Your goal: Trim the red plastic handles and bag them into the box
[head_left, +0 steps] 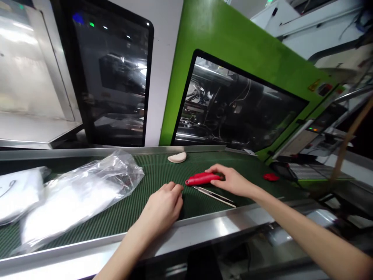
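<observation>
My right hand (233, 181) rests on the green ribbed conveyor belt (131, 210), its fingers closed round a long red plastic part (201, 179). A thin metal blade or knife (214, 195) lies on the belt just in front of that hand. My left hand (163, 206) lies on the belt near its front edge with the fingers curled down; I cannot make out anything under them. A pale cream curved piece (177, 157) sits at the belt's far side.
Clear plastic bags (78, 194) with white contents cover the belt's left part. A small red piece (271, 177) lies at the belt's right end. A steel rail (204, 227) borders the front. A green moulding machine (233, 42) with dark windows stands behind.
</observation>
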Tool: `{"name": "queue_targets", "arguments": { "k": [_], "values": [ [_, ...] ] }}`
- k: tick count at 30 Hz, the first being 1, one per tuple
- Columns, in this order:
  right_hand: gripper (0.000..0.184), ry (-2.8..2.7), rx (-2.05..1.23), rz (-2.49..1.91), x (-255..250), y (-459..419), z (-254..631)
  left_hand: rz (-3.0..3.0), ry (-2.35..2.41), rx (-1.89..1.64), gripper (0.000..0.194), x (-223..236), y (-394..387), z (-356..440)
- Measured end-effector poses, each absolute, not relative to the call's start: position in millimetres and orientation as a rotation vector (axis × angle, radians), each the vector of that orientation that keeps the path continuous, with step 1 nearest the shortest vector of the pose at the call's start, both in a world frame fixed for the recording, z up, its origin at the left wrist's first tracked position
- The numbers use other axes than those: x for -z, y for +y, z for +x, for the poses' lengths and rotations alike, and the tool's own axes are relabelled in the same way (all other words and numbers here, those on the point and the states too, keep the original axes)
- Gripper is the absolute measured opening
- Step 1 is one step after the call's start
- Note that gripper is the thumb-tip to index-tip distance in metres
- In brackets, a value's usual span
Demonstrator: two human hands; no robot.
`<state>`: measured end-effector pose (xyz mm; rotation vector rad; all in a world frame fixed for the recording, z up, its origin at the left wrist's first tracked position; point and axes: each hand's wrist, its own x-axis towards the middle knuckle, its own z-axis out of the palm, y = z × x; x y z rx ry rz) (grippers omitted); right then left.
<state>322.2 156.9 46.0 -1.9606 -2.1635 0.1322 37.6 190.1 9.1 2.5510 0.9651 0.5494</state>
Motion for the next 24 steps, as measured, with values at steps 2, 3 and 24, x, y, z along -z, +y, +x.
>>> {"name": "queue_targets", "arguments": {
  "k": [2,3,24],
  "values": [
    [0.039,-2.202,-0.206,-1.965,-40,160,329,2.56,0.962,-0.555,0.03,-9,189,37],
    [0.04,-2.19,-0.203,-2.004,-43,161,340,2.564,0.96,-0.552,0.029,-9,189,37],
    [0.027,-1.721,0.483,-2.689,-108,130,448,2.513,0.928,-0.558,0.031,-9,195,41]
  ]
}}
